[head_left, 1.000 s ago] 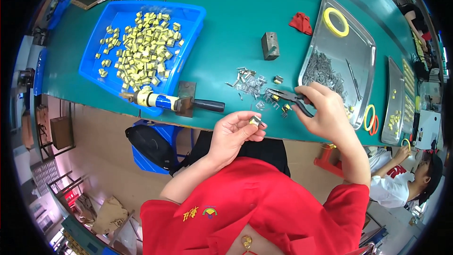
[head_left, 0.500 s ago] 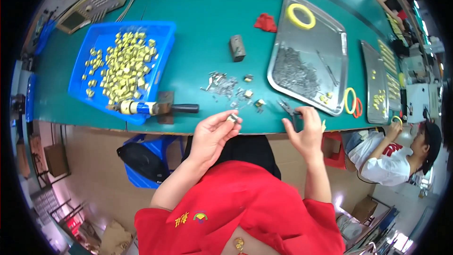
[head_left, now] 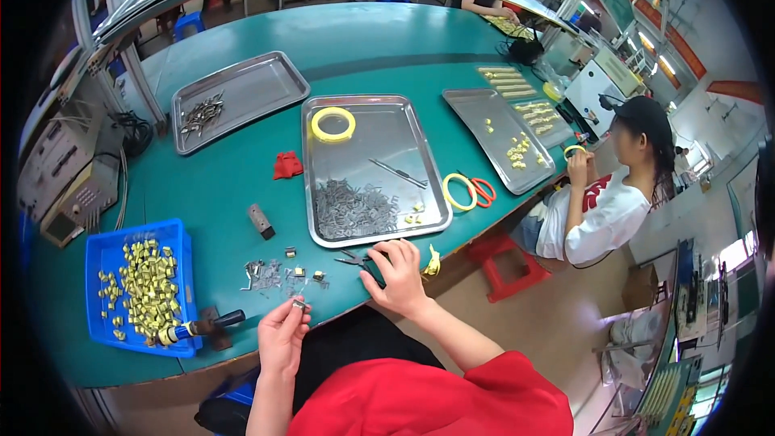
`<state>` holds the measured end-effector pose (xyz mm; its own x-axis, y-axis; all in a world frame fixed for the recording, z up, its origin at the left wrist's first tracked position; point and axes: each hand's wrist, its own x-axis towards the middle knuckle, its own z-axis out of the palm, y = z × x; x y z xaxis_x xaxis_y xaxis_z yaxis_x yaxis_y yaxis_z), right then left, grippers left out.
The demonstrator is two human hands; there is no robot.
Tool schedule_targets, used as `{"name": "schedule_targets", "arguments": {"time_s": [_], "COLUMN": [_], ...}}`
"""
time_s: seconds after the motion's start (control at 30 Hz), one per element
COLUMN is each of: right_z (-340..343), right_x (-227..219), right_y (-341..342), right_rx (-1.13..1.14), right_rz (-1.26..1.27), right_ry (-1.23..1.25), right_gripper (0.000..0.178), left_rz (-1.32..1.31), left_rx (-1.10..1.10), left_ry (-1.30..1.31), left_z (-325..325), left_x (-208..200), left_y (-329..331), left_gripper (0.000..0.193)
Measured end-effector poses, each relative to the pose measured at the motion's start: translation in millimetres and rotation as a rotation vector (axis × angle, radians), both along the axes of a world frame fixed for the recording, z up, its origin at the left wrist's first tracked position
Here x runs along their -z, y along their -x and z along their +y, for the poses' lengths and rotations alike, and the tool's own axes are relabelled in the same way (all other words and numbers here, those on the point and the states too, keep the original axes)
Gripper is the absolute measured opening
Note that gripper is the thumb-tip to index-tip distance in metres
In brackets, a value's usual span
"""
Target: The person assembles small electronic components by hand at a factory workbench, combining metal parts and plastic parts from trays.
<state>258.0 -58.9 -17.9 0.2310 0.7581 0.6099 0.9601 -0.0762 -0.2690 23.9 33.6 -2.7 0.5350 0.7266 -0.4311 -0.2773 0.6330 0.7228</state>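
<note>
At the near table edge, my left hand (head_left: 282, 329) pinches a small metal-and-yellow component (head_left: 300, 303) between thumb and fingertips. To its right, my right hand (head_left: 398, 278) has its thumb and fingers around the dark handles of small pliers (head_left: 353, 259). The plier jaws point left, and the palm partly hides the handles. Between and beyond the hands lie loose metal pins (head_left: 262, 274) and a few small yellow-wrapped components (head_left: 299, 272). A metal block (head_left: 261, 222) stands farther back.
A blue bin (head_left: 187, 274) of yellow components is at left, a clamp-like tool with black handle (head_left: 230, 319) on its edge. Metal trays (head_left: 371, 137) (head_left: 274, 73) (head_left: 476, 113), yellow tape and orange scissors (head_left: 484, 191) lie beyond. A co-worker (head_left: 605, 210) sits at right.
My view has swung up and to the right, so the bench items appear shifted left and more of the room shows. Both hands stay close to the same bench spots.
</note>
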Motion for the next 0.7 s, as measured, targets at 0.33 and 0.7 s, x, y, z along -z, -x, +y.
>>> {"name": "schedule_targets", "arguments": {"time_s": [0.33, 0.7], "right_z": [5.4, 13.4], "right_x": [-43.7, -39.7], "right_y": [21.6, 39.9], "right_rx": [-0.643, -0.782], "right_rz": [0.819, 0.965], "right_ry": [0.245, 0.41], "right_gripper": [0.045, 0.042], "left_rz": [0.164, 0.085], "left_rx": [0.295, 0.407], "left_ry": [-0.152, -0.083], "left_z": [2.8, 0.6], "left_x": [-14.9, -7.9], "left_y": [-6.6, 10.0], "left_gripper": [0.022, 0.018]}}
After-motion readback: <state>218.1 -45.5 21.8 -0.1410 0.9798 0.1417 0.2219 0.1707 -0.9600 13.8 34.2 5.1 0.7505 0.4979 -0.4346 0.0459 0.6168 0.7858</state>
